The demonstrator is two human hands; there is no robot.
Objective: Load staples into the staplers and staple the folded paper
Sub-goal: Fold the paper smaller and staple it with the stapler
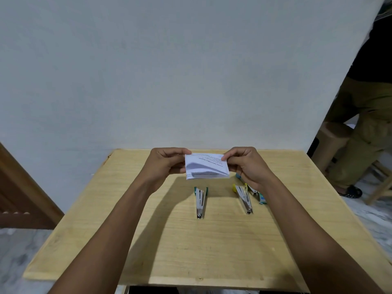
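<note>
I hold a folded white printed paper (206, 166) in the air above the wooden table (169, 240). My left hand (167, 161) pinches its left edge, and my right hand (248, 164) pinches its right edge. Below the paper a green-ended metal stapler (200, 202) lies on the table. To its right lies a yellow-ended stapler (244, 198), with a third stapler (252, 189) partly hidden behind my right wrist. A small green staple box (262, 198) sits beside them.
A white wall rises right behind the table's far edge. Another person (364, 124) sits at the right next to a cardboard box (331, 143). A wooden door (19, 198) stands at the left. A blue object (238, 176) peeks out under my right hand.
</note>
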